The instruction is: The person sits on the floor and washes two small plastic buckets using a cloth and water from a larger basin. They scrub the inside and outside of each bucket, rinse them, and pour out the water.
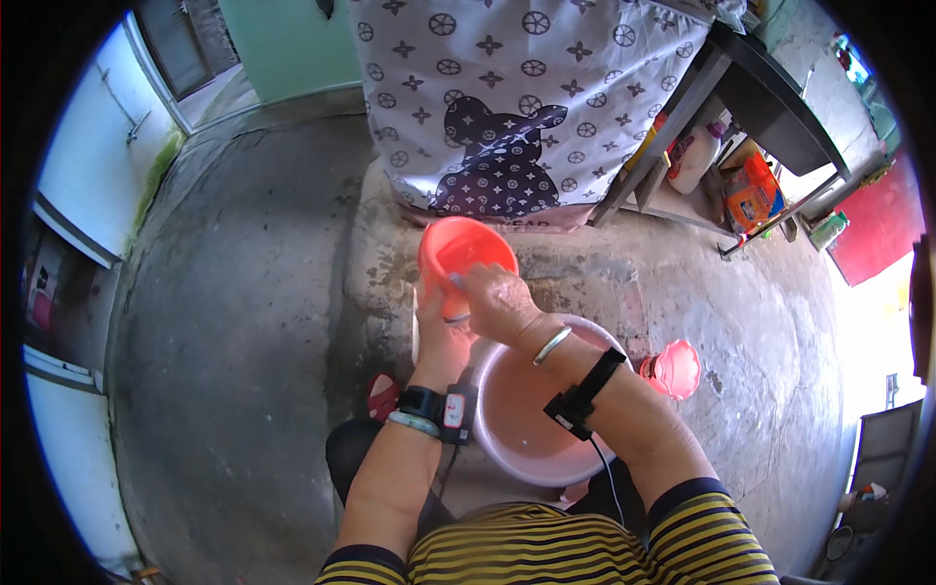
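Orange-red bowl [458,226]: held in front of the person, just beyond the far left part of the basin's rim, its mouth tipped so that the inside shows.
Left hand [444,327]: gripping the bowl by its near side.
Right hand [499,300]: fingers curled at the bowl's mouth, a small pale bit showing beside them; whether they pinch it or press the bowl, I cannot tell.
Wrists: a black band with a small box and a bracelet on each.
Basin [490,441]: wide and pale pink, under the right forearm, with cloudy brownish water [531,414] in it.
Pink container [675,369]: wavy-rimmed, on the floor just right of the basin.
Patterned cloth [487,58]: hanging beyond the bowl, a dark bear-like figure on it.
Rack [673,210]: at far right, bearing a white bottle [692,161] and an orange pack [753,190].
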Demonstrator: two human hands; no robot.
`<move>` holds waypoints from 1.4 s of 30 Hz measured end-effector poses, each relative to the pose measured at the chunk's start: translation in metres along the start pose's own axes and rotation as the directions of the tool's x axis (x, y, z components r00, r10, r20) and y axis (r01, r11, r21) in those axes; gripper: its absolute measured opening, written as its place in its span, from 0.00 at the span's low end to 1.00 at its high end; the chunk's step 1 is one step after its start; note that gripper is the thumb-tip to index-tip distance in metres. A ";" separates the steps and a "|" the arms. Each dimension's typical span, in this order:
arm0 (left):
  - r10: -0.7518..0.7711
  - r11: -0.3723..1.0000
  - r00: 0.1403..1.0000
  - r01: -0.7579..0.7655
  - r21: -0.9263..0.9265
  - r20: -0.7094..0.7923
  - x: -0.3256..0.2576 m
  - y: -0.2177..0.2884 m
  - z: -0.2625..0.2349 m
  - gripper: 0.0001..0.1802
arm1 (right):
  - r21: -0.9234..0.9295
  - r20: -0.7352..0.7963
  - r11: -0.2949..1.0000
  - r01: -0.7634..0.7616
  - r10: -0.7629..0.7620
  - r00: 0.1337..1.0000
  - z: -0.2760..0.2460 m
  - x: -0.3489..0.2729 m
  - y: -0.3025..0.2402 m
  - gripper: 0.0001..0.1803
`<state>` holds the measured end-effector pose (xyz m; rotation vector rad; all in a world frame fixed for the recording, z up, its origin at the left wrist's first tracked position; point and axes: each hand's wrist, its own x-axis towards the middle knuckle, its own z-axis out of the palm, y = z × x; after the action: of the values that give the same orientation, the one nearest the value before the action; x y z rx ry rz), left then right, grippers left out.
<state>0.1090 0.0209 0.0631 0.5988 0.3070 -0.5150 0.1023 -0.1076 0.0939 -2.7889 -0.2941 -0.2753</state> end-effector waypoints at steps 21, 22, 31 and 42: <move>0.147 0.964 0.974 -0.103 0.244 -0.171 -0.001 0.004 -0.013 0.32 | -0.408 0.144 0.757 0.511 -0.499 0.855 0.002 -0.028 0.035 0.20; 0.135 0.964 0.980 -0.095 0.250 -0.147 -0.006 0.003 -0.006 0.35 | -0.337 0.167 0.819 0.465 -0.434 0.885 0.001 -0.026 0.037 0.18; 0.268 0.900 0.963 -0.243 0.361 -0.019 0.009 -0.014 -0.021 0.36 | 0.705 0.130 0.688 -0.175 0.117 0.985 0.045 -0.028 -0.001 0.11; 0.108 0.868 0.993 -0.116 0.482 0.045 -0.007 -0.036 -0.023 0.32 | -0.084 0.557 0.993 -0.085 0.118 0.822 0.057 -0.018 0.029 0.11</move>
<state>0.0809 0.0117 0.0318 1.0957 0.1217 -0.4853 0.1004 -0.1182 0.0288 -2.8651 -0.2687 0.5915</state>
